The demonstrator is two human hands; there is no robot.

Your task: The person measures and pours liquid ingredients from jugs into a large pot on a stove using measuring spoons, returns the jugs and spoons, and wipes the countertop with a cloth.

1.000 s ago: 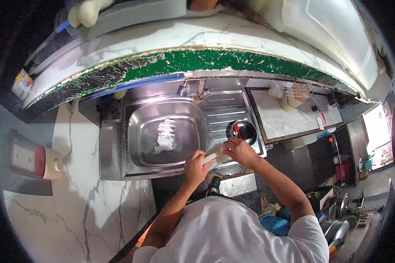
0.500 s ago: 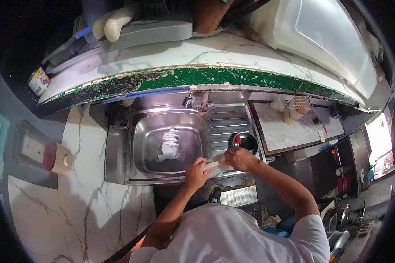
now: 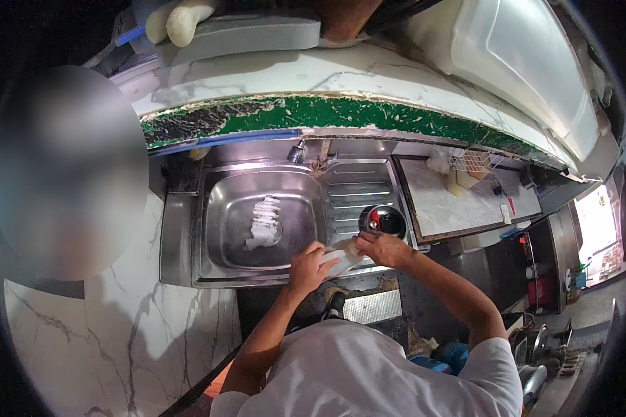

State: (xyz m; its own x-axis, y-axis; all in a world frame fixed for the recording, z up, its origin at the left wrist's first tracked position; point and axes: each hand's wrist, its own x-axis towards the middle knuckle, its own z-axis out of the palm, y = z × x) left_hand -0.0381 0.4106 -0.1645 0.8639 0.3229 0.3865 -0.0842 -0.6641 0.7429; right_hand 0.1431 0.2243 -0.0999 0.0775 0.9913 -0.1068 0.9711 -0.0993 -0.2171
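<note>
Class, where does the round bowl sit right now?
In the head view, the round bowl sits on the drainboard, right of the basin, just beyond the right hand.

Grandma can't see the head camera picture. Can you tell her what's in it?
A person's left hand and right hand hold a pale object near the front edge of a steel sink. Something white lies inside, and a round dark container stands on the ribbed draining board alongside.

New grey blur (image 3: 69,174) over marble counter (image 3: 188,326)
</note>
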